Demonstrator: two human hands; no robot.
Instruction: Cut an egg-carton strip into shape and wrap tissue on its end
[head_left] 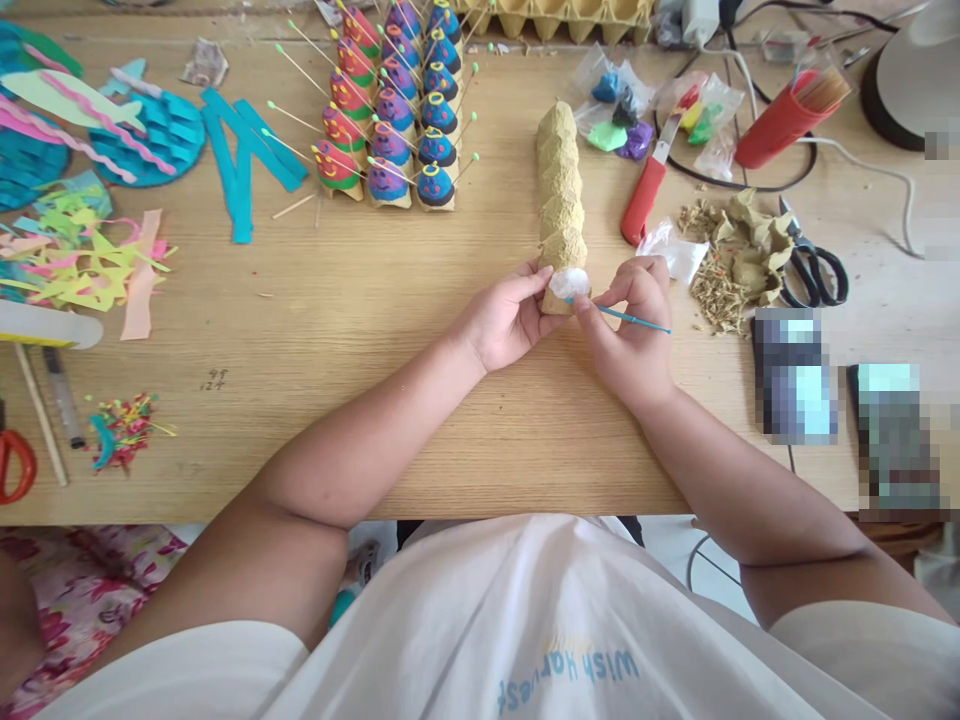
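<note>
A strip of plain egg-carton cups lies lengthwise on the wooden table. Its near end cup carries a patch of white paint. My left hand grips that near end, fingers curled round its left side. My right hand pinches a thin teal paintbrush, whose tip touches the white patch.
Three rows of painted carton caterpillars with stick antennae stand at the back. Bags of coloured clay, a red-handled knife, carton scraps, scissors and a red cup lie right. Paper cut-outs lie left.
</note>
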